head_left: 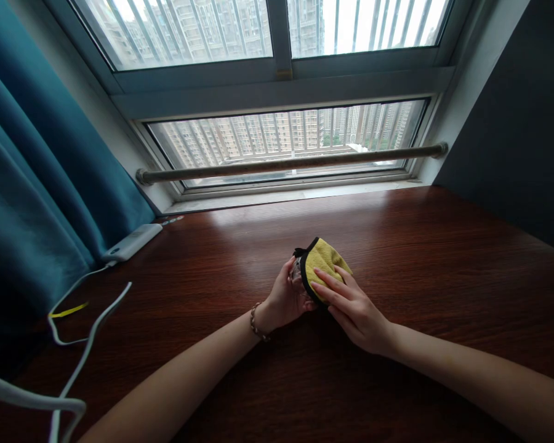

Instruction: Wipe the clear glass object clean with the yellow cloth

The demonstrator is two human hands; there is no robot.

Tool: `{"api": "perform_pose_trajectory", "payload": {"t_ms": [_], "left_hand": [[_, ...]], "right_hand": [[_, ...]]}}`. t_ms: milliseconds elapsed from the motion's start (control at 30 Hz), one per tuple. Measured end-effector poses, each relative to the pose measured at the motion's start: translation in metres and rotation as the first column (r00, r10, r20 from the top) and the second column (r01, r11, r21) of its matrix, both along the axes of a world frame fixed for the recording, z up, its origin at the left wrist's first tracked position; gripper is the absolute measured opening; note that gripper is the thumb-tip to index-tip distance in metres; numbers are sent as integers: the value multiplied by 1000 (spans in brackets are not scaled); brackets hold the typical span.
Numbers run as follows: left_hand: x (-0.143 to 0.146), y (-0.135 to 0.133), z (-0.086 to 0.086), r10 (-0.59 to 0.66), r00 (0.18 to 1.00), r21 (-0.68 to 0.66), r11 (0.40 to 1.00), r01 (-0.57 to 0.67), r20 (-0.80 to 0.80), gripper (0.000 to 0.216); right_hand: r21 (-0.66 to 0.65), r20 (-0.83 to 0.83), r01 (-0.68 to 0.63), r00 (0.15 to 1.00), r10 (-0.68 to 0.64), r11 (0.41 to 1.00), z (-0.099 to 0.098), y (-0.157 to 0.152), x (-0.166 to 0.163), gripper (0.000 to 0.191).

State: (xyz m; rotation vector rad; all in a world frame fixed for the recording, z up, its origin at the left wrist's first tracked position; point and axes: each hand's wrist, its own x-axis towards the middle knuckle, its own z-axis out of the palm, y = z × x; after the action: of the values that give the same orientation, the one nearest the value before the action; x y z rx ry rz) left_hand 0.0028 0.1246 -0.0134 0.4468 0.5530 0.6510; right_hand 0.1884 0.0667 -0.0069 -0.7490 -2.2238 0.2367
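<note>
the cloth (325,264) is yellow with a black hem, bunched into a rounded wad over a small clear thing (297,271) that barely shows at its left edge; what that thing is cannot be told. both sit just above the middle of the dark wooden table (443,258), held between the two hands.

the left hand (286,298) is curled, fingers closed around the clear thing from the left, a bead bracelet (257,323) at its wrist. the right hand (355,307) lies on the cloth with fingers straight and together, pressing it from the right. both forearms reach in from the near edge.

bare wood runs wide to the right and ahead up to the window sill (277,200). to the left lie white cables (80,351) and a white power strip (132,242) by the blue curtain (37,184).
</note>
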Motion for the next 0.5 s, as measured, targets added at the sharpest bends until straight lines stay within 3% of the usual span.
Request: {"api": "perform_pose_trajectory", "payload": {"t_ms": [100, 267, 500], "left_hand": [[0, 1, -1, 25, 1000, 25, 999, -25, 14, 58], [2, -2, -3, -48, 999, 117, 992, 48, -3, 61], [7, -9, -9, -25, 998, 321, 946, 43, -61, 47]], "right_hand": [[19, 15, 22, 1000, -23, 1000, -1, 0, -1, 43], [67, 66, 62, 996, -67, 996, -1, 0, 0, 45], [-44, -29, 70, 997, -72, 997, -1, 3, 0, 47]]}}
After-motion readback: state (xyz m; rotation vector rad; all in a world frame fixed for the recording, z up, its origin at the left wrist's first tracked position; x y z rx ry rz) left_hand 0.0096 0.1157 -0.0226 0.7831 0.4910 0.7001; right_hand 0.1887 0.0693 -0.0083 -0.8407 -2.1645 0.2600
